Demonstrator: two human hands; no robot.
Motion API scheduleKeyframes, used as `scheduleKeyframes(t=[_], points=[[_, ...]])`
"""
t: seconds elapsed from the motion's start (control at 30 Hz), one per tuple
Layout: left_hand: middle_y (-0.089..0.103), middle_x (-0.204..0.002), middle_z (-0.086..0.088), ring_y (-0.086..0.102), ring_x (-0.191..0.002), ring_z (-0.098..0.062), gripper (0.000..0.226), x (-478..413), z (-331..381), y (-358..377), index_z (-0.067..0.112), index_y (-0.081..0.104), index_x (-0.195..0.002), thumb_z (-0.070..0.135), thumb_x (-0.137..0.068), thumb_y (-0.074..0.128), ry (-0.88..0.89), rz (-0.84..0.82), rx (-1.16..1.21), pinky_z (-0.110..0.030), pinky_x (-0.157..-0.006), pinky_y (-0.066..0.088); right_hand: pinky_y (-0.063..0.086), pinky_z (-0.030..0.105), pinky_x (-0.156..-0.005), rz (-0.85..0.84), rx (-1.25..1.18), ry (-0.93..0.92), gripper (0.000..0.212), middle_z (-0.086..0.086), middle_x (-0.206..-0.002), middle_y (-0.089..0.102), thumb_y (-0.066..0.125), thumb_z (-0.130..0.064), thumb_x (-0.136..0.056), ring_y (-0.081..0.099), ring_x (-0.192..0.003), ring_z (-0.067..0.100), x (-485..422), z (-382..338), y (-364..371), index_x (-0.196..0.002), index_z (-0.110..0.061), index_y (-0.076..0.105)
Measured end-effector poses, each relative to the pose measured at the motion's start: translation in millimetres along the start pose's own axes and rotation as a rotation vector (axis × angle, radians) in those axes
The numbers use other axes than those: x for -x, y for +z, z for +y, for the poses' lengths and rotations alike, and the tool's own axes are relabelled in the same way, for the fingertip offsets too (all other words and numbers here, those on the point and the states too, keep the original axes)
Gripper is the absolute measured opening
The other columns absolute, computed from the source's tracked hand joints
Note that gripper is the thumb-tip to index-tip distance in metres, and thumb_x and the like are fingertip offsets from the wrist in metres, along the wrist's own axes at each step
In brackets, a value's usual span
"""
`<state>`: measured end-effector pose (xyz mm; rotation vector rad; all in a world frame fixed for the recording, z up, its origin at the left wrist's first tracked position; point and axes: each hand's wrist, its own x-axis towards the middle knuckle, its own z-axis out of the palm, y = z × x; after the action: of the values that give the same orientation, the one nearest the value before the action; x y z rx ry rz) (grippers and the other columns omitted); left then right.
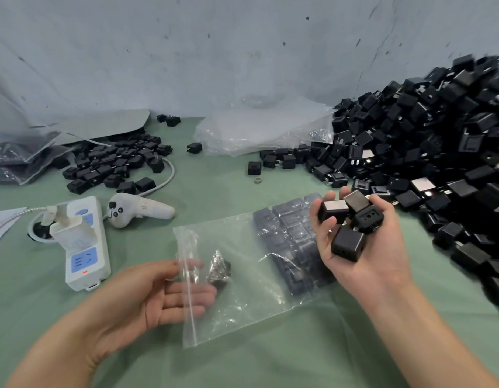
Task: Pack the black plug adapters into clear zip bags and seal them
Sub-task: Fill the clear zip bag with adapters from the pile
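1. The right hand [363, 242] is raised palm-up above the table [242, 359], fingers curled around four black adapters [350, 219]; one sits low in the palm, the other three rest against the fingers and thumb.
2. The left hand [158, 292] lies low and open-palmed, its fingers slipped into the mouth of a clear bag [242, 275], holding the zip edge apart. The fingertips show blurred through the plastic.
3. The bag stretches from the left hand's fingers toward the right hand, lying mostly flat on the table. Just past the left fingertips, inside the bag, sits one dark adapter [220, 268] with glare on it.
4. Below and left of the right hand, partly under the open bag, lies a filled bag [293, 236] with adapters packed in rows.
5. Right of and beyond the right hand rises a big pile [438, 141] of loose adapters, its edge just beside the fingers.
6. Beyond both hands, against the wall, lies a stack of empty bags [259, 130].
7. Beyond the left hand sit a white power strip [86, 247] with a plug in it and a white controller [136, 210], near each other.
8. Farther beyond the left hand lies a smaller heap [114, 166] of adapters, with more filled bags [16, 158] to its left.
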<state>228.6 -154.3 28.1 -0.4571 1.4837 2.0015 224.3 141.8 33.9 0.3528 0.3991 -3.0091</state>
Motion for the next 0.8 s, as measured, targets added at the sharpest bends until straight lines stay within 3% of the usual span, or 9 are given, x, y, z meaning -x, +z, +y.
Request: scheduleKeyframes(t=[0.1, 0.27, 0.33, 0.43, 0.5, 0.6, 0.67, 0.73, 0.8], points=[[0.06, -0.12, -0.041, 0.068, -0.101, -0.048, 0.054, -6.1, 2.1, -4.0, 0.0, 0.056, -0.13, 0.032, -0.087, 0.051, -0.058, -0.097, 0.125, -0.049, -0.067, 0.062, 0.054, 0.023, -0.054, 0.001, 0.0, 0.003, 0.024, 0.001, -0.103, 0.067, 0.058, -0.04, -0.091, 0.069, -0.099, 0.026, -2.5, 0.0, 0.1, -0.102, -0.022, 0.069], [0.053, -0.133, -0.038, 0.058, -0.118, -0.05, 0.061, -23.4, 3.8, -7.3, -0.004, 0.052, -0.135, 0.044, -0.097, 0.046, -0.03, -0.224, 0.34, -0.056, -0.083, 0.057, 0.055, 0.023, -0.054, 0.006, 0.011, 0.012, 0.025, 0.001, -0.103, 0.067, 0.057, -0.041, -0.091, 0.069, -0.097, 0.026, -5.5, -0.7, 0.1, -0.104, -0.023, 0.068], [0.052, -0.135, -0.038, 0.055, -0.122, -0.051, 0.053, -25.7, 3.9, -4.4, -0.007, 0.051, -0.134, 0.03, -0.097, 0.045, -0.003, -0.245, 0.395, -0.058, -0.086, 0.055, 0.055, 0.023, -0.053, 0.011, 0.016, 0.013, 0.025, 0.001, -0.104, 0.067, 0.057, -0.041, -0.091, 0.069, -0.097, 0.026, -6.1, -1.3, 0.2, -0.105, -0.024, 0.068], [0.061, -0.125, -0.035, 0.064, -0.112, -0.045, 0.046, -25.7, 6.8, -10.9, -0.011, 0.054, -0.128, 0.0, -0.085, 0.043, 0.086, -0.087, 0.327, -0.046, -0.074, 0.061, 0.054, 0.023, -0.052, 0.023, 0.019, 0.006, 0.026, 0.001, -0.105, 0.067, 0.057, -0.041, -0.091, 0.069, -0.098, 0.026, -6.6, -2.7, 0.5, -0.105, -0.023, 0.068], [0.071, -0.113, -0.025, 0.072, -0.101, -0.033, 0.044, -21.8, 6.2, -18.9, -0.007, 0.062, -0.12, -0.012, -0.086, 0.035, 0.207, 0.087, 0.033, -0.031, -0.067, 0.061, 0.054, 0.023, -0.052, 0.024, 0.022, 0.005, 0.026, 0.001, -0.105, 0.067, 0.057, -0.041, -0.091, 0.069, -0.098, 0.027, -7.0, -3.6, 0.7, -0.106, -0.023, 0.068], [0.075, -0.093, 0.017, 0.068, -0.091, 0.002, 0.044, -13.8, -2.5, -26.1, 0.026, 0.074, -0.099, -0.008, -0.096, 0.046, 0.62, 0.376, -0.902, -0.005, -0.076, 0.046, 0.054, 0.023, -0.053, 0.021, 0.025, 0.004, 0.026, 0.001, -0.104, 0.067, 0.058, -0.041, -0.091, 0.07, -0.098, 0.027, -8.0, -4.6, 0.5, -0.105, -0.023, 0.069], [0.061, -0.105, 0.034, 0.053, -0.104, 0.01, 0.04, -13.8, -7.8, -22.4, 0.04, 0.069, -0.1, 0.001, -0.091, 0.064, 0.837, 0.379, -1.324, -0.008, -0.086, 0.034, 0.055, 0.023, -0.053, 0.022, 0.04, 0.004, 0.026, 0.001, -0.103, 0.067, 0.058, -0.042, -0.091, 0.07, -0.098, 0.027, -8.9, -4.6, 0.8, -0.104, -0.023, 0.07], [0.053, -0.116, 0.036, 0.038, -0.114, 0.018, 0.029, -16.6, -14.7, -17.1, 0.04, 0.066, -0.115, 0.024, -0.091, 0.07, 0.953, 0.344, -1.388, -0.007, -0.091, 0.026, 0.054, 0.024, -0.053, 0.022, 0.053, 0.011, 0.025, 0.001, -0.103, 0.067, 0.058, -0.041, -0.09, 0.07, -0.097, 0.027, -9.8, -3.6, 1.1, -0.104, -0.023, 0.07], [0.049, -0.124, 0.039, 0.029, -0.12, 0.021, 0.04, -18.2, -14.5, -11.5, 0.049, 0.055, -0.125, 0.057, -0.086, 0.059, 0.992, 0.344, -1.368, -0.005, -0.095, 0.024, 0.054, 0.024, -0.052, 0.02, 0.05, 0.018, 0.025, 0.001, -0.103, 0.067, 0.058, -0.041, -0.09, 0.069, -0.096, 0.027, -10.5, -2.5, 1.0, -0.103, -0.023, 0.07]])
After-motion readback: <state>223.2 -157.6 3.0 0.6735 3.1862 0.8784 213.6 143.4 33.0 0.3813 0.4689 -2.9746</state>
